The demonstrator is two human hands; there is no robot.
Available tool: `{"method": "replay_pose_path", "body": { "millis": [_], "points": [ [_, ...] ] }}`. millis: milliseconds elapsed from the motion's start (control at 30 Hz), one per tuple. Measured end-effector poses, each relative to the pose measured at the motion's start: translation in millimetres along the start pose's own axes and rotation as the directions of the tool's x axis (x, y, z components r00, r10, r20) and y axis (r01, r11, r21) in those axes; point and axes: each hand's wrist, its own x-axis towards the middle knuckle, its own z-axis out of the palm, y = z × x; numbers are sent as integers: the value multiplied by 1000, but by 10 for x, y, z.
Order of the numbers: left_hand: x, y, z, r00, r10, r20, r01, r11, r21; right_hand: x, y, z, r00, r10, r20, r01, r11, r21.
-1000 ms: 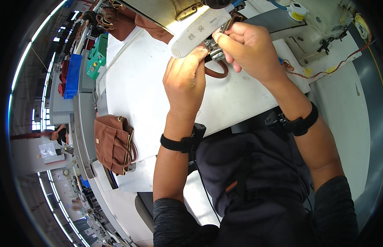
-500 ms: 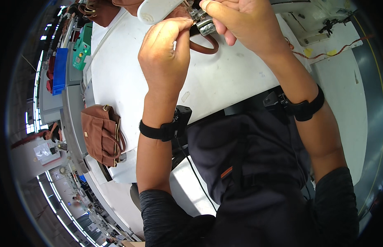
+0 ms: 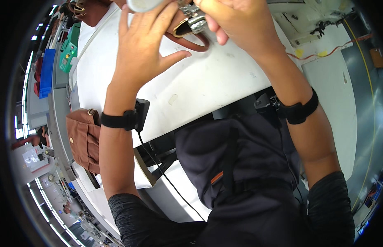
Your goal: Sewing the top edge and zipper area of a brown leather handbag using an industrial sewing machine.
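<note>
At the top of the view, my left hand (image 3: pixel 142 53) lies with fingers spread and thumb stretched out, on or just over a brown bag (image 3: pixel 169 28) at the white machine head (image 3: pixel 143 4). A gold-toothed zipper (image 3: pixel 177 29) on the bag curves beside the metal sewing parts (image 3: pixel 196 21). Its rounded brown handle (image 3: pixel 199 46) rests on the white table. My right hand (image 3: pixel 243 26) is closed just right of those metal parts, fingers curled and thumb pressed in. Whatever it grips is hidden, and the frame's upper edge cuts off part of it.
Another brown bag (image 3: pixel 82 138) sits at the table's left edge, partly behind my left forearm. More brown bags (image 3: pixel 90 14) lie at the far left. Beyond the white table (image 3: pixel 187 90) are a green box (image 3: pixel 70 49) and a blue panel (image 3: pixel 47 74). A reddish cord (image 3: pixel 337 50) runs at right.
My left hand has opened from a pinch at the metal parts and moved left, fingers spread. More of the zipper shows now. My right hand stays closed by the metal parts. The whole view has shifted slightly.
</note>
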Motion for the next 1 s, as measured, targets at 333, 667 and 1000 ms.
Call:
{"method": "replay_pose_path", "body": {
  "millis": [333, 667, 1000],
  "points": [
    [-125, 286, -66, 985, -164, -45, 170, 944, 285, 4, 3, -41, 997, 45, -61, -47, 998, -28],
    [-128, 592, -265, 952, -301, 58, 275, 921, 275, 32, 69, -107, 996, 78, 41, -78, 997, -4],
    [-562, 127, -1276, 938, -276, 209, 140, 855, 500, -557, 541, -169, 996, -86, 1, 86, 990, -116]
  ]
}}
